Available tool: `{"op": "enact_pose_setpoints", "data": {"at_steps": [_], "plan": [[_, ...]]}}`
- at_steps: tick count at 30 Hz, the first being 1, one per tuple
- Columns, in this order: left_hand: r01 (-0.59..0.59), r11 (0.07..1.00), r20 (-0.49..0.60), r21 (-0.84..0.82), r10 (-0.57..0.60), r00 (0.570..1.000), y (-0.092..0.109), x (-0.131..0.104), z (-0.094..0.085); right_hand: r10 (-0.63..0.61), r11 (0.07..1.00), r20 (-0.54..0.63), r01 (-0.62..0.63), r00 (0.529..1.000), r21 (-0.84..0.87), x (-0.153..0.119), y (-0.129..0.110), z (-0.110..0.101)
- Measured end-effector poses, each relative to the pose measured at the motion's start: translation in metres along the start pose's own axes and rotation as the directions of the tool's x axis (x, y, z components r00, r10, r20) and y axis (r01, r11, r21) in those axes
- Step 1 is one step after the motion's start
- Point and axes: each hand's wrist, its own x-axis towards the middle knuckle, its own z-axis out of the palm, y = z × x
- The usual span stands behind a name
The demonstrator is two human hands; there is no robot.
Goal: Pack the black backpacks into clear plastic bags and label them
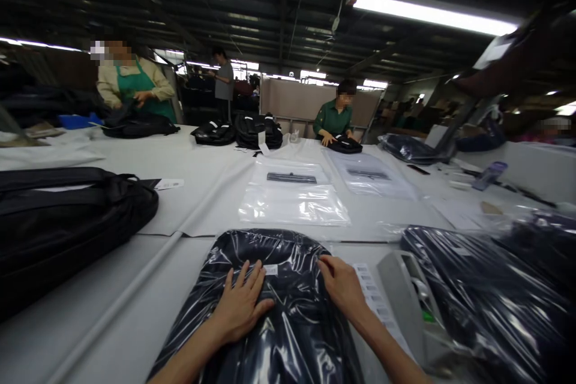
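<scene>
A dark backpack in a clear plastic bag [288, 324] lies in front of me on the white table, with a small white label [270, 270] on it near the top. My left hand [240, 306] rests flat on the wrapped backpack, fingers spread, just left of the label. At the pack's upper right edge, my right hand [339, 282] has its fingers curled and pinched on the plastic. A sheet of printed labels [375, 297] lies right of that hand, beside a grey tape dispenser [407, 288].
Flat clear plastic bags [292, 201] lie beyond the pack. More wrapped packs [490, 288] are on the right, and a black backpack [67, 216] is on the left. Across the table, a person in a green apron [135, 84] and another in green [335, 120] handle black bags.
</scene>
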Motion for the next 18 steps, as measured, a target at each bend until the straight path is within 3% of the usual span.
{"op": "enact_pose_setpoints", "data": {"at_steps": [3,6,8,9,11,12,13,15,18], "plan": [[0.024,0.989,0.002,-0.143,-0.024,1.0,0.0,0.004,-0.014,0.188,0.979,-0.084,-0.18,0.979,0.098,-0.053,0.042,-0.036],[0.045,0.925,-0.201,-0.378,-0.13,0.971,-0.015,-0.006,-0.037,0.343,0.923,-0.009,-0.335,0.939,0.191,-0.109,0.074,-0.043],[0.123,0.855,-0.371,-0.504,-0.343,0.863,-0.034,-0.026,-0.049,0.403,0.884,-0.002,-0.39,0.915,0.257,-0.136,0.085,-0.037],[0.211,0.797,-0.383,-0.566,-0.481,0.789,-0.046,-0.039,-0.051,0.421,0.869,0.003,-0.405,0.907,0.284,-0.145,0.086,-0.031],[0.398,0.605,-0.234,-0.69,-0.706,0.669,-0.066,-0.067,-0.05,0.434,0.854,0.022,-0.419,0.901,0.308,-0.153,0.08,-0.021],[0.453,0.502,-0.118,-0.737,-0.755,0.645,-0.073,-0.08,-0.047,0.425,0.853,0.045,-0.416,0.904,0.313,-0.154,0.075,-0.016],[0.481,0.417,-0.005,-0.771,-0.759,0.651,-0.077,-0.092,-0.043,0.407,0.858,0.078,-0.41,0.91,0.31,-0.153,0.069,-0.012],[0.479,0.331,0.144,-0.813,-0.683,0.717,-0.077,-0.109,-0.036,0.371,0.879,0.125,-0.391,0.92,0.272,-0.148,0.058,-0.007],[0.443,0.426,0.141,-0.789,-0.577,0.805,-0.066,-0.115,-0.027,0.355,0.9,0.183,-0.388,0.917,0.197,-0.145,0.052,-0.003]]}}
